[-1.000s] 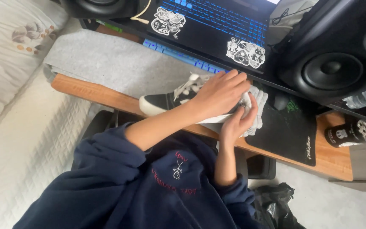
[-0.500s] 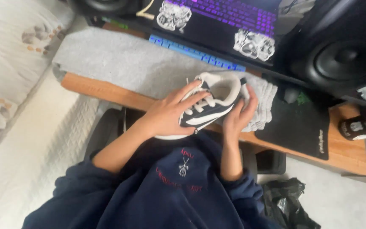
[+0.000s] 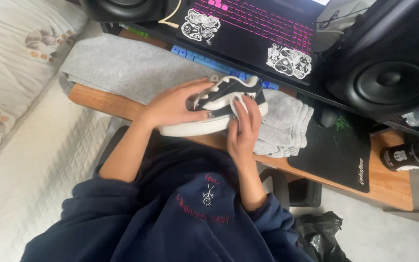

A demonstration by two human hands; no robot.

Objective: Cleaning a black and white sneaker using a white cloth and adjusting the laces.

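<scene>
Sweater: a dark navy sweater [image 3: 180, 218] with red stitching on the chest fills the near edge of the view; both sleeves are pushed up.
Right hand: the right hand [image 3: 242, 128] presses a small white cloth [image 3: 237, 107] against the side of the sneaker near the heel, fingers closed around the cloth.
Left hand: the left hand [image 3: 173, 104] lies over the front half of the sneaker, fingers spread and curled around it, gripping it.
Sneaker: a black sneaker [image 3: 219, 104] with a white sole and white laces rests on its sole at the near edge of the desk [image 3: 389, 182], toe to the left, between both hands.
Towel: a folded grey towel [image 3: 284, 123] lies just beside the heel, touching the shoe.
Grey mat: a grey mat [image 3: 122, 68] covers the left part of the desk.
Mouse pad: a black mouse pad [image 3: 335, 150] lies right of the towel.
Can: a dark can [image 3: 410, 155] lies on its side at the far right.
Laptop: a black laptop [image 3: 253, 29] with pink-lit keys and stickers stands farther back.
Speaker: a large black speaker [image 3: 389, 77] stands to its right.
</scene>
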